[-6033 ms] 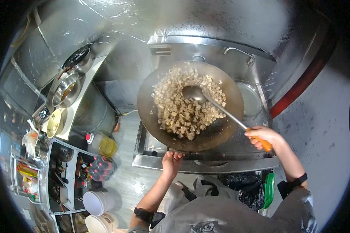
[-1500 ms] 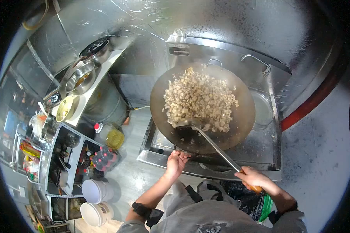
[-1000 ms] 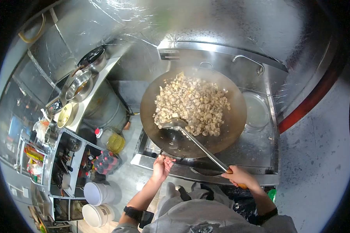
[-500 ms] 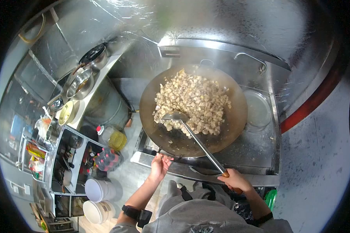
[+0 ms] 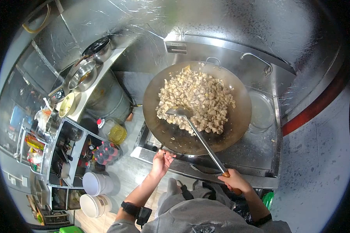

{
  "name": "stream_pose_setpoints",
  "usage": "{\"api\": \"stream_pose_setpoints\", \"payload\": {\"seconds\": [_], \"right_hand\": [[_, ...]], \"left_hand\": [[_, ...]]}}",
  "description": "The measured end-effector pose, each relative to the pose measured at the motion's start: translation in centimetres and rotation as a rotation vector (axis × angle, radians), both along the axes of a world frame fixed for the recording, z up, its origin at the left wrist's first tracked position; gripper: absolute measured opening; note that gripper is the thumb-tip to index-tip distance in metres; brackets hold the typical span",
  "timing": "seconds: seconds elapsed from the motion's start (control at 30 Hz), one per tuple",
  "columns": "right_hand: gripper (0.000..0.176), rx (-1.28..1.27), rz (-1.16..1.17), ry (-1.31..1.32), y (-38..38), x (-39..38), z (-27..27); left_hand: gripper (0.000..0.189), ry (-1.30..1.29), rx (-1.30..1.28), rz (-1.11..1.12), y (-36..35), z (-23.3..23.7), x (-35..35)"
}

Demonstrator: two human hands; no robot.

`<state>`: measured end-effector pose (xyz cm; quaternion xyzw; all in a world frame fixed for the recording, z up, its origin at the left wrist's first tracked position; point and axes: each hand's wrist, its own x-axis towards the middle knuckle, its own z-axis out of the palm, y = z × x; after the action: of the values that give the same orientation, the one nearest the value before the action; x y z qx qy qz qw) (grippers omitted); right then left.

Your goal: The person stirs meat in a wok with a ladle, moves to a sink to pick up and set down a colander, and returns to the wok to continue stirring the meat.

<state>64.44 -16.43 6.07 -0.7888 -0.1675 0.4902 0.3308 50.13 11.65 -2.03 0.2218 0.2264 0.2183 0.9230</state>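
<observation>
A large round wok (image 5: 241, 124) stands on the stove, with a heap of small diced, pale brown meat pieces (image 5: 198, 95) in it. My right hand (image 5: 234, 181) is closed around the wooden end of a long metal ladle (image 5: 202, 139). The ladle's bowl lies against the near left side of the heap, its shaft crossing the wok's near rim. At that rim, left of the shaft, my left hand (image 5: 162, 164) has its fingers curled at the wok's near handle (image 5: 172, 155), which they partly hide.
Right of the wok, a round glass-like lid or dish (image 5: 260, 112) rests on the steel stove top (image 5: 256, 155). A tap (image 5: 256, 58) arches behind it. To the left are a shelf rack (image 5: 79, 149), an oil jug (image 5: 116, 132), white buckets (image 5: 95, 183) and metal bowls (image 5: 83, 76).
The view has shifted slightly. The wok and ladle bowl appear a little farther away and to the right. Both hands keep nearly the same places and grips.
</observation>
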Motion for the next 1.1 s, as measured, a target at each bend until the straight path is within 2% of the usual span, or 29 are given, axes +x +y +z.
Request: {"api": "stream_pose_setpoints", "payload": {"seconds": [0.7,0.8,1.1], "right_hand": [[0.032,0.030,0.070,-0.064,-0.4,0.3,-1.8],[0.033,0.028,-0.006,-0.019,-0.1,0.1,-1.2],[0.033,-0.008,0.036,0.006,0.0,0.2,-0.7]], "left_hand": [[0.025,-0.001,0.027,-0.031,0.2,0.0,-0.2],[0.025,0.000,0.017,-0.023,0.3,-0.2,-0.2],[0.024,0.005,-0.015,0.000,0.1,0.0,-0.1]]}}
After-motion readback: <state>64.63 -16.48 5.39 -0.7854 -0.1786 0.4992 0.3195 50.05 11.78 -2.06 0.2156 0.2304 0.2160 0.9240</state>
